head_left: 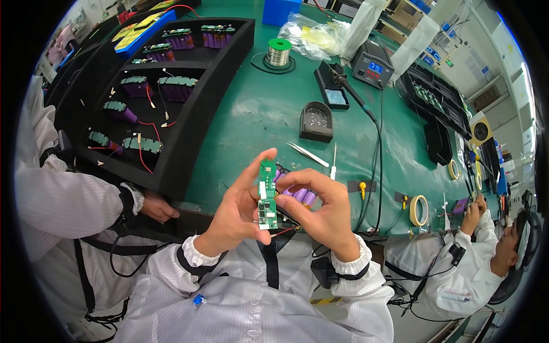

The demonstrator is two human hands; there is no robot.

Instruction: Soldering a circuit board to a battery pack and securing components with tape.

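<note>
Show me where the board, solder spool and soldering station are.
Board (269,193): head view, middle of its face.
Solder spool (278,57): head view, on the wound wire.
Soldering station (373,68): head view, on its front panel.

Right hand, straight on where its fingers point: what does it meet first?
The narrow green circuit board held by the left hand; the right hand may already touch its edge, though depth is unclear.

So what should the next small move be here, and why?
Probably lower the green circuit board toward the purple battery cells. The left hand holds the board by its ends, the cells show behind the right hand, and battery packs in the black tray carry similar green boards on purple cells.
</note>
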